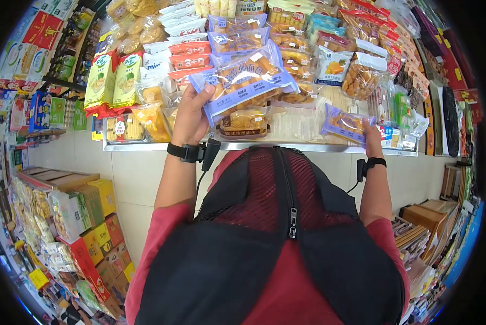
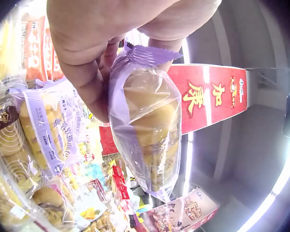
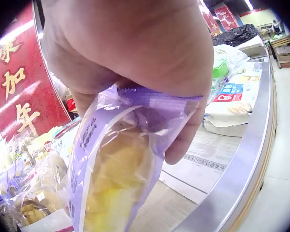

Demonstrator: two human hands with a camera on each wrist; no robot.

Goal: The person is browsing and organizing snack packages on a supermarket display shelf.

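Observation:
A purple-and-clear bag of bread (image 1: pixel 245 81) is tilted up above the display, its left end pinched by the left hand (image 1: pixel 193 112). In the left wrist view that hand (image 2: pixel 121 34) grips the bag (image 2: pixel 152 121) by its crimped purple end. A second purple bread bag (image 1: pixel 347 124), looking smaller, is held at its right end by the right hand (image 1: pixel 373 140), near the counter's front edge. In the right wrist view this bag (image 3: pixel 118 169) hangs from the right hand (image 3: pixel 130 53), fingers partly hidden behind it.
The counter's metal rim (image 1: pixel 210 146) runs in front of the body. Rows of packaged bread and snacks cover the display, with green bags (image 1: pixel 126 81) at left and brown bread (image 1: pixel 244 122) near the rim. Stacked boxes (image 1: pixel 102 197) stand at lower left; wooden boxes (image 1: pixel 430 225) at right.

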